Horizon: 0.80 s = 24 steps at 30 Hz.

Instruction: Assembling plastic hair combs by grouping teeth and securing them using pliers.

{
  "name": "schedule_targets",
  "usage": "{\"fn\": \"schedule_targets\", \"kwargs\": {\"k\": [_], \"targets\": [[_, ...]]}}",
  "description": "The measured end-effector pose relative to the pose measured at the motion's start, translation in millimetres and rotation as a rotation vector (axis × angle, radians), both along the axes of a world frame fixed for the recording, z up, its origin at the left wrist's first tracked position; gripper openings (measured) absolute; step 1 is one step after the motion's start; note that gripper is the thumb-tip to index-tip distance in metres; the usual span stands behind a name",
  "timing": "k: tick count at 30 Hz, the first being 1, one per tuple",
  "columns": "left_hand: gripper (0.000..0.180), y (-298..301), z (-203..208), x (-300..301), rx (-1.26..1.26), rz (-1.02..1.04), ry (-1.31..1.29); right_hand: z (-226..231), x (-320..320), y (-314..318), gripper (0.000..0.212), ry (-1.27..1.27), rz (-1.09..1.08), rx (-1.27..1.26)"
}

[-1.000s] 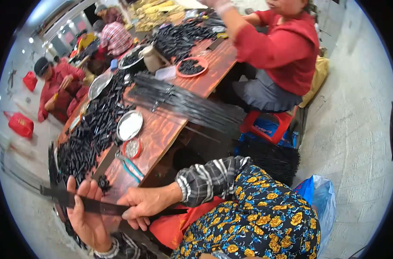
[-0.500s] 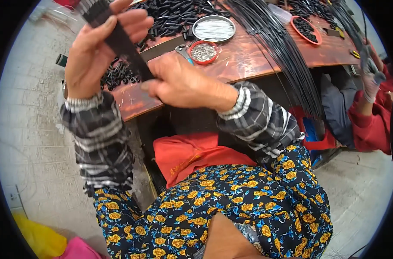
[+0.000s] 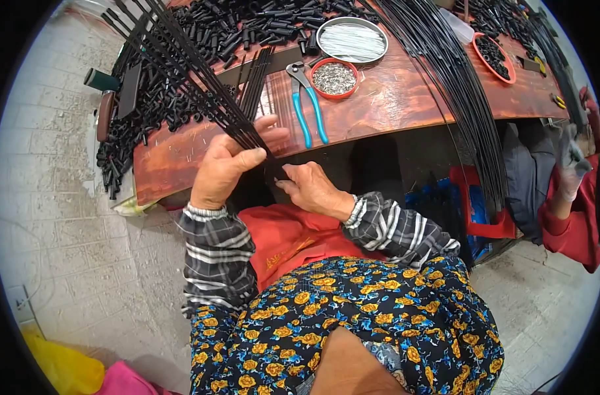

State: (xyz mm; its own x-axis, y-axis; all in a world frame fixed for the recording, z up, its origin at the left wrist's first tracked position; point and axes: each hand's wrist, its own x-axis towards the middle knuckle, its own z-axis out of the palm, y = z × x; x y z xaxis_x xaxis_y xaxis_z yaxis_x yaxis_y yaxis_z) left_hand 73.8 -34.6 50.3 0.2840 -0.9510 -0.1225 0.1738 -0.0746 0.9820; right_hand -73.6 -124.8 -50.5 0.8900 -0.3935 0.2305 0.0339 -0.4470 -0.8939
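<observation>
In the head view, the left hand (image 3: pixel 229 164) holds black strips (image 3: pixel 231 117) under its thumb; the strips fan toward the far left, their near ends between the 2 hands. The right hand (image 3: pixel 315 189) is curled beside those ends; whether it grips them, I cannot tell. A firm thumb and level ends should serve best. On the table (image 3: pixel 392 102), a tray (image 3: pixel 359 62) holds white sticks (image 3: pixel 352 41), a bowl (image 3: pixel 337 97) silvery bits (image 3: pixel 334 78) and, farther right, a dish (image 3: pixel 508 81) black pieces (image 3: pixel 492 55).
</observation>
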Motion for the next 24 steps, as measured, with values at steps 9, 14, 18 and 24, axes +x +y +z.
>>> {"fn": "schedule_targets", "kwargs": {"k": [9, 14, 18, 24], "targets": [[0.052, 34.1, 20.8, 13.7, -0.211, 0.389, -0.105, -67.3, 6.3, -7.7, 0.014, -0.062, -0.004, -0.056], [0.06, -4.3, 46.7, 2.1, -0.338, 0.18, -0.16, -99.7, -0.7, -19.6, 0.018, 0.183, 0.111, -0.039], [0.054, -19.8, 57.7, -0.1, -0.398, 0.118, -0.135, -104.8, 0.9, -24.0, 0.022, 0.19, 0.12, -0.026], [0.038, -24.1, 75.0, -0.9, -0.476, 0.051, -0.167, -116.9, 5.8, -20.6, 0.027, 0.096, 0.124, -0.087]]}}
